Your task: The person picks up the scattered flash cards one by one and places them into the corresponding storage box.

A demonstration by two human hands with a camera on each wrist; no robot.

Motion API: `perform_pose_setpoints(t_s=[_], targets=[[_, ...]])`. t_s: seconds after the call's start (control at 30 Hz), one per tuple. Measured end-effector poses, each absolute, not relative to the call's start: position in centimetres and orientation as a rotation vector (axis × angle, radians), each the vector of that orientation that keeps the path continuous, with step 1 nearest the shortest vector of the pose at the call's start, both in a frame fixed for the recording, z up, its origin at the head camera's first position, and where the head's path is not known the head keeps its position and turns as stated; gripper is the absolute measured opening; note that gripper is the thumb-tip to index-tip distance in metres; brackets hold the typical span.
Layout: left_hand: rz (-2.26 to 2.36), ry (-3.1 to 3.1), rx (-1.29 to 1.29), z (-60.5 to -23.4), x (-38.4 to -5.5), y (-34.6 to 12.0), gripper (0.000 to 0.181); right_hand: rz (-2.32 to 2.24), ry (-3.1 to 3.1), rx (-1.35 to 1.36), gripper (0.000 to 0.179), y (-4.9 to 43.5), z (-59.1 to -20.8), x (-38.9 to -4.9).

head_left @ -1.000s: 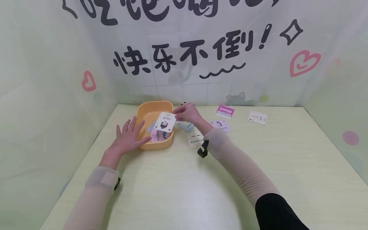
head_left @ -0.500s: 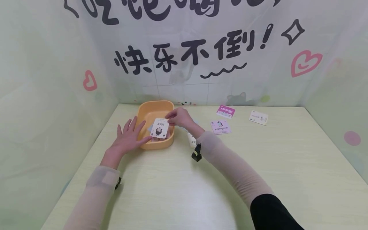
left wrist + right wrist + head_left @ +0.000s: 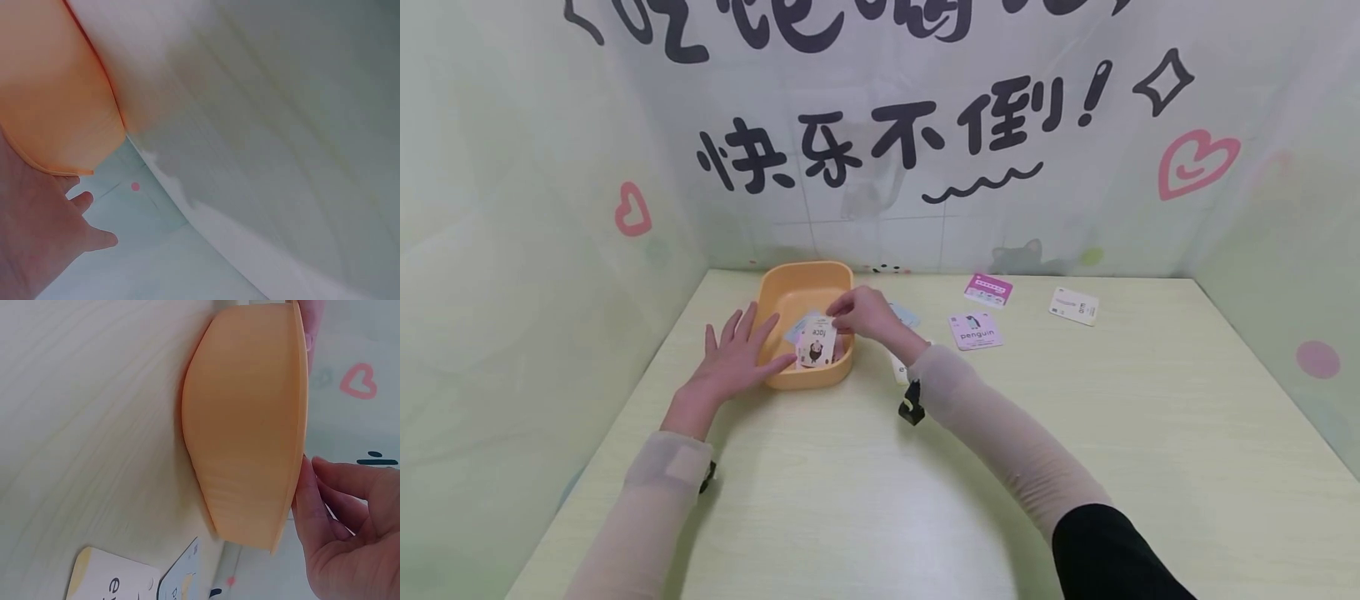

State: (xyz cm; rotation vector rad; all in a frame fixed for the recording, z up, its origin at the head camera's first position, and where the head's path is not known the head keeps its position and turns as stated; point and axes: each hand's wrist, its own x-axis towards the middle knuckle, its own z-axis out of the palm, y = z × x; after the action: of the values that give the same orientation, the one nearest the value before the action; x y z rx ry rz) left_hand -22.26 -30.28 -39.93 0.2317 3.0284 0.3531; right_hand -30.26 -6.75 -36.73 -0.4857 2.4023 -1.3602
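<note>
An orange plastic basket (image 3: pixel 805 381) stands at the back left of the table. My left hand (image 3: pixel 730 358) rests against its left side, fingers spread and thumb over the front rim. At the right rim, my right hand (image 3: pixel 868 315) pinches the upper corner of a white "face" card (image 3: pixel 816 343) low inside the basket. Under it lie other cards, including a blue card (image 3: pixel 797 328), mostly covered. In the right wrist view, the basket wall (image 3: pixel 244 419) hides the card from sight, and the right thumb and index fingertip meet near the rim.
Right of the basket lie a partly hidden eyebrow card (image 3: pixel 112 578) and a blue card (image 3: pixel 905 314). Farther right are a penguin card (image 3: pixel 976 331), a magenta card (image 3: pixel 988 290) and a white card (image 3: pixel 1073 307). A printed cloth backdrop (image 3: pixel 880 233) rises behind the table.
My right hand has moved left and slightly down with the "face" card, lowering it into the basket over the dolphin card. The left hand has stayed at the basket's side.
</note>
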Motion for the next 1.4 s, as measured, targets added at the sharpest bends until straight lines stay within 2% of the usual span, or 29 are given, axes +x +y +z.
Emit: perform_pose_setpoints(t_s=[0.67, 1.4], targets=[[0.348, 3.021, 0.203, -40.0, -22.4, -30.3, 0.093, -0.999, 2.642, -0.709, 0.023, -6.4, -35.3, -29.0], [0.356, 3.024, 0.209, -40.0, -22.4, -30.2, 0.092, -1.025, 2.657, -0.744, 0.024, -5.5, -34.9, -28.5]])
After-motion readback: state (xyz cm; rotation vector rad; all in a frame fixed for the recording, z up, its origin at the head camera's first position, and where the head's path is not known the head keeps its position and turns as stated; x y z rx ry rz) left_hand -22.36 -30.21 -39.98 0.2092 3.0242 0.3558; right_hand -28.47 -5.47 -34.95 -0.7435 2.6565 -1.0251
